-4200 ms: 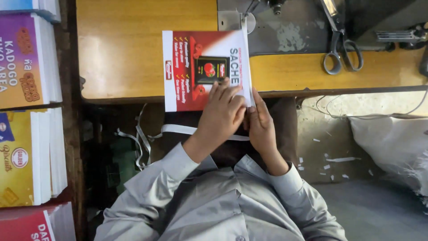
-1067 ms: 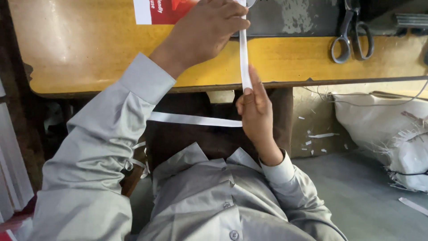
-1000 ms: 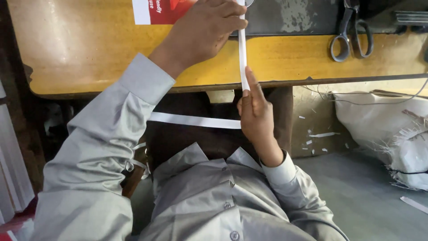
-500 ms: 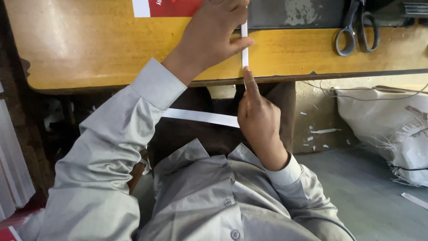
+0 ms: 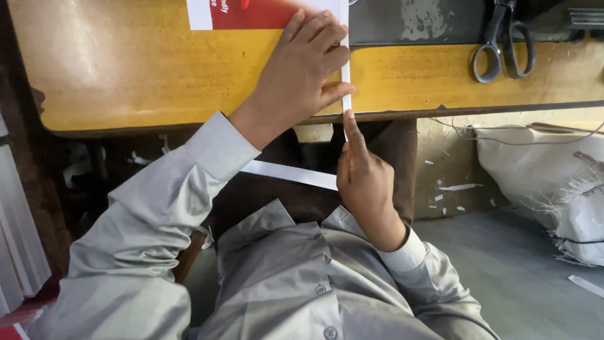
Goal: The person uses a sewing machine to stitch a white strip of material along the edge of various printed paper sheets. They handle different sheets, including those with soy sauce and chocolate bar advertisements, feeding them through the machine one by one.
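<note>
The top edge cuts off the red and white sheet and the scissors; the left hand hides part of the white strip

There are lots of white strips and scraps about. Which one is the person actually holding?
The long white strip running along the red-and-white sheet's right edge: the left hand presses it on the table, the right hand pinches it below. The floor scraps lie untouched.

A flat red and white printed packet lies at the table's far edge, cut off by the frame. White stacks at the left may be more packets.
</note>
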